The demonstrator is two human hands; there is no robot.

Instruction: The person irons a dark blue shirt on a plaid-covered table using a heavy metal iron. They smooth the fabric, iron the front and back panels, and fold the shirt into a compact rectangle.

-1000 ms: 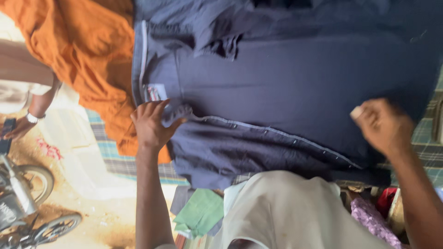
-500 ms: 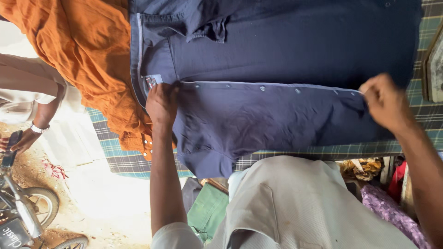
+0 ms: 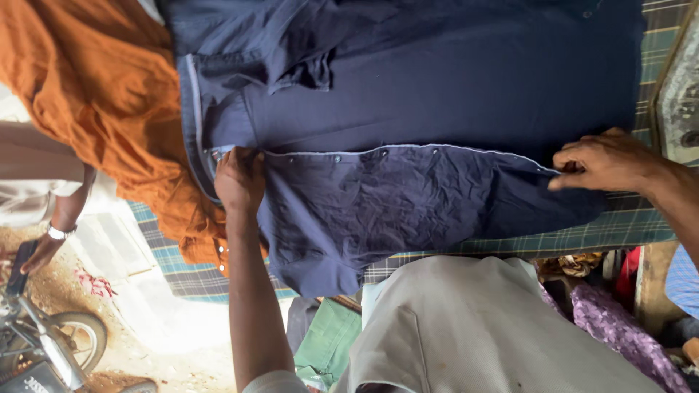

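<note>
Front panel drawn flatter since before | my left hand pins navy shirt collar at 9 o'clock, right hand fingers pinching hem at 3 | placket aligned, folding left; orange cloth at 10.

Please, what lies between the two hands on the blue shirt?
In the head view, the shirt's buttoned front edge runs from the left hand to the right hand, with small buttons along it. Nothing else lies there.

Table covered by green plaid cloth; navy shirt spread flat on it, orange garment heaped beside, overhanging edge.
</note>
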